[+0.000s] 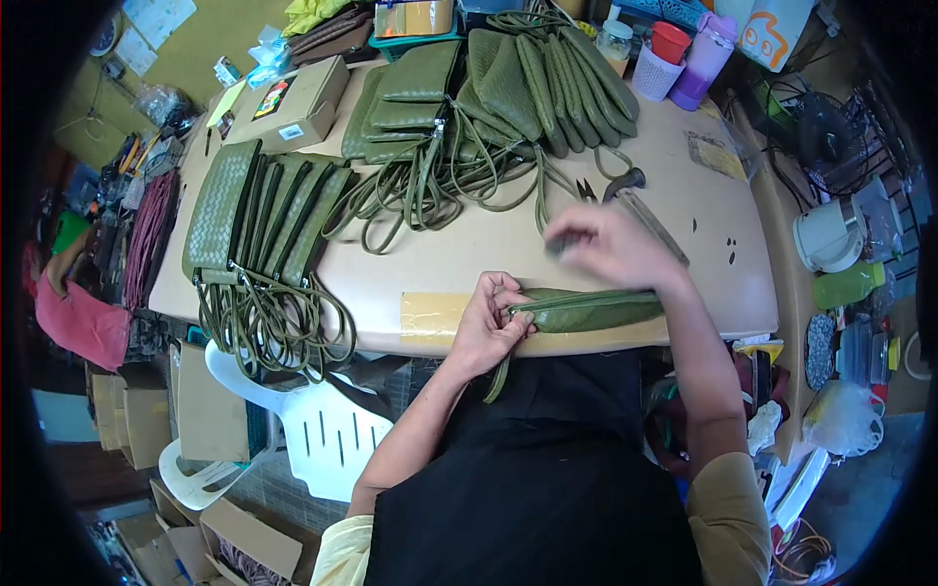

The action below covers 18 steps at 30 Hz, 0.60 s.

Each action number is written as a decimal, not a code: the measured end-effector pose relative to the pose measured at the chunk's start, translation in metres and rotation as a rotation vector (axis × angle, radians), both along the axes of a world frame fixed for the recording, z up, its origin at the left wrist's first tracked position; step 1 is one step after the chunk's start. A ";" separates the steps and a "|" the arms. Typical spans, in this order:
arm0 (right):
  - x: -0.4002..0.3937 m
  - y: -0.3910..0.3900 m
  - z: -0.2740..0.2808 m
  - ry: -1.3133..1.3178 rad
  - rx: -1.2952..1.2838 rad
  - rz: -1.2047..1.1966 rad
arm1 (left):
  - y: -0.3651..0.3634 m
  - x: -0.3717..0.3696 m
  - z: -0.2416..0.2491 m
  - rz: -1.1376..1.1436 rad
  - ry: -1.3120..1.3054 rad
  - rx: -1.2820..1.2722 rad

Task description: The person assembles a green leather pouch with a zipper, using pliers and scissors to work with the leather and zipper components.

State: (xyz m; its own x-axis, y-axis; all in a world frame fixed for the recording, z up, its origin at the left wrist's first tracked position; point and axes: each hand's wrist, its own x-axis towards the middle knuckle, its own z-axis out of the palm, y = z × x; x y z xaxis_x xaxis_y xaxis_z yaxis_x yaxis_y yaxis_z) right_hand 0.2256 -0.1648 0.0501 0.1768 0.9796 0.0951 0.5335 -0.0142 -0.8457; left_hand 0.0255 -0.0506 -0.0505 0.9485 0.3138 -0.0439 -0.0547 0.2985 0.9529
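Near the table's front edge lies a green pouch [601, 311] with a zipper along its top. My left hand [493, 322] pinches the pouch's left end, and a short green strap [499, 379] hangs below it. Above the pouch, my right hand [611, 244] is raised and smeared by motion; a dark item seems to be at its fingertips, too blurred to name. Just behind that hand are small pointed black tips [585, 189] and a hammer-like tool [625, 184], partly hidden by it.
Woven green pouches [223, 210] with looped straps lie at the left, and more green pouches [503, 83] are piled at the back. A cardboard box [293, 107] stands back left. Cups and a purple bottle [705, 61] stand back right. A white chair [332, 439] is below left.
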 end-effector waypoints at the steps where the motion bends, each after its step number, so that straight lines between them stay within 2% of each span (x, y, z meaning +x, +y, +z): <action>1: -0.015 -0.005 0.007 -0.043 -0.037 0.040 | -0.001 0.001 -0.001 -0.008 -0.023 0.018; 5: -0.053 -0.005 0.006 -0.042 -0.026 0.111 | 0.000 0.001 0.003 -0.026 0.010 0.002; 9: -0.048 0.002 -0.015 -0.064 -0.110 0.158 | 0.001 0.001 0.002 -0.049 -0.013 0.009; 11: -0.043 -0.001 -0.018 -0.221 -0.105 0.189 | 0.000 0.001 0.000 -0.032 0.000 -0.015; 12: -0.043 -0.002 -0.016 -0.220 -0.104 0.188 | 0.000 0.001 0.000 -0.034 0.003 -0.021; 14: -0.043 -0.004 -0.011 -0.425 -0.070 -0.010 | 0.002 0.001 0.001 -0.037 0.007 -0.023; 15: -0.043 -0.002 -0.009 -0.428 -0.071 -0.010 | 0.001 0.000 0.002 -0.034 0.022 -0.010; 17: -0.046 0.000 -0.008 -0.191 0.032 0.021 | -0.003 0.000 0.002 -0.032 0.039 -0.010; 18: -0.047 0.000 -0.012 -0.187 0.028 0.019 | -0.003 0.001 0.004 -0.022 0.011 -0.003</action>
